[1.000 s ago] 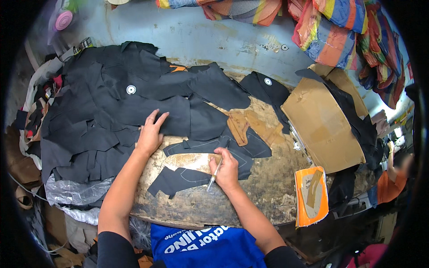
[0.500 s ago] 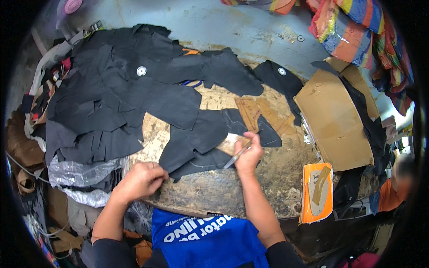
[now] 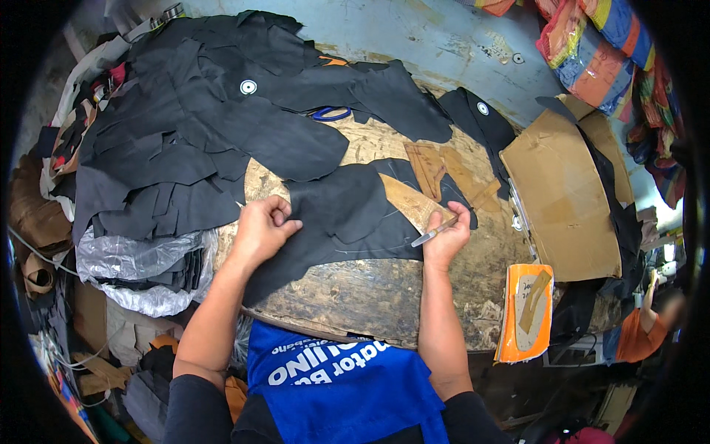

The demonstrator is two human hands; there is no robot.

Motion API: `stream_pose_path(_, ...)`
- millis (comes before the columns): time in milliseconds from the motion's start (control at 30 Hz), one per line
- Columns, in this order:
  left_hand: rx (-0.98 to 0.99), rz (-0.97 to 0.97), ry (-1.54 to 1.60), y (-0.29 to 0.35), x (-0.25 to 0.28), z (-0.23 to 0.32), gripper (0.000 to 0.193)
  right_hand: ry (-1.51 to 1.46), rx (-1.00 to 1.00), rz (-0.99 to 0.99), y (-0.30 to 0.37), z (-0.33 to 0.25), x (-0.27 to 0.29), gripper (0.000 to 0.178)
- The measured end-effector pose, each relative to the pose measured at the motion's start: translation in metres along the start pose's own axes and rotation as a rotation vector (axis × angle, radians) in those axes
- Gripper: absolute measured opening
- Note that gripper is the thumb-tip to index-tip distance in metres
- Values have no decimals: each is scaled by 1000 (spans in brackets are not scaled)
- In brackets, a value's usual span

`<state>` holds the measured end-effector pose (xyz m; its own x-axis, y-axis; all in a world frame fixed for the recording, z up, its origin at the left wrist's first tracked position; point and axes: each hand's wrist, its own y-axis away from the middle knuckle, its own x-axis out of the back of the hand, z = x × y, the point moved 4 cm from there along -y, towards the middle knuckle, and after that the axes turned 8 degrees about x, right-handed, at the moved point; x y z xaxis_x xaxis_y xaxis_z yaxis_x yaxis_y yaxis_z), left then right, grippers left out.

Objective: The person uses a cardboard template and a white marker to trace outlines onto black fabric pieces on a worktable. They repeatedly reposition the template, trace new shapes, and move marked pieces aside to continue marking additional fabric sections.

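Note:
A black leather-like sheet (image 3: pixel 333 196) with thin pale lines drawn on it lies before me, its near left corner hanging past the board's edge. Over its left part is my left hand (image 3: pixel 268 226), fingers loosely curled and thumb apart, nothing visible in it. My right hand (image 3: pixel 450 235) is closed on a slim silver pen-like tool (image 3: pixel 430 235), its tip pointing left. The same fingers pinch the corner of a pointed tan pattern piece (image 3: pixel 408 200) over the sheet. Two more tan pattern pieces (image 3: pixel 425 170) (image 3: pixel 470 181) lie just beyond.
Layered black sheets (image 3: pixel 185 140) cover the left side of the worn wooden board (image 3: pixel 355 300), with blue scissor handles (image 3: pixel 330 114) showing. At right stand a cardboard piece (image 3: pixel 562 196) and an orange-edged pad (image 3: pixel 510 314). Plastic-wrapped material (image 3: pixel 137 259) sits left. Another person (image 3: pixel 643 325) is far right.
My left hand has moved up and right from the sheet's near edge. The sheet has shifted, its corner now lower left. My right hand has moved right, lifting the pattern piece with the tool.

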<state>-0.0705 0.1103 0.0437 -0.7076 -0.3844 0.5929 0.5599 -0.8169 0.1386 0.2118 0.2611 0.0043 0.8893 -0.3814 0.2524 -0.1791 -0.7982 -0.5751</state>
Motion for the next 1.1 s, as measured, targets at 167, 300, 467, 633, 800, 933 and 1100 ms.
stream_pose_path(167,239,-615,626,12,22,-1,47,0,8,9,-1,5,-1,28)
stream_pose_path(300,250,-834,759,27,4,20,57,-42,-8,65,-7,4,6,27)
stream_pose_path(467,36,-1083,859,42,-9,78,67,-428,-81,281,-17,-2,62,31)
stream_pose_path(633,64,-1151,548,26,-45,82,77,-587,-270,390,-18,0,138,45)
stream_pose_path(800,166,-959,168,32,-46,26,90,-554,-380,288,3,4,161,48)
stream_pose_path(933,7,-752,-27,58,-25,8,91,-527,-430,119,36,9,132,47)
stream_pose_path(1100,95,-447,-122,76,-6,-10,36,-252,-283,-30,56,16,112,37)
